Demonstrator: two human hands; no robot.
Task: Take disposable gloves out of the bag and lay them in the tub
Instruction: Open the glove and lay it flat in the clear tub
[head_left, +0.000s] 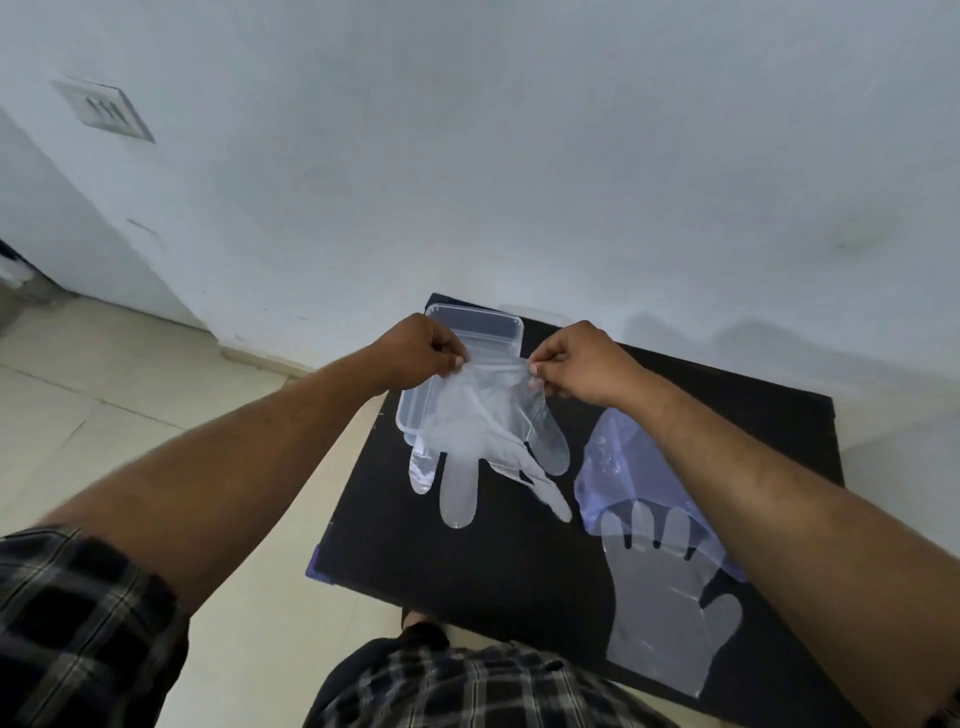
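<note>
My left hand (423, 345) and right hand (576, 364) each pinch the cuff of a thin clear plastic glove (483, 431), hanging over the clear rectangular tub (498, 325).

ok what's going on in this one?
A person is holding a clear disposable glove by its cuff, left hand and right hand each pinching one corner, above the clear plastic tub on the black board. The glove's digits hang past the tub's near edge; it isn't laid in yet. Another glove sticks out of the bag under the right forearm.
</note>
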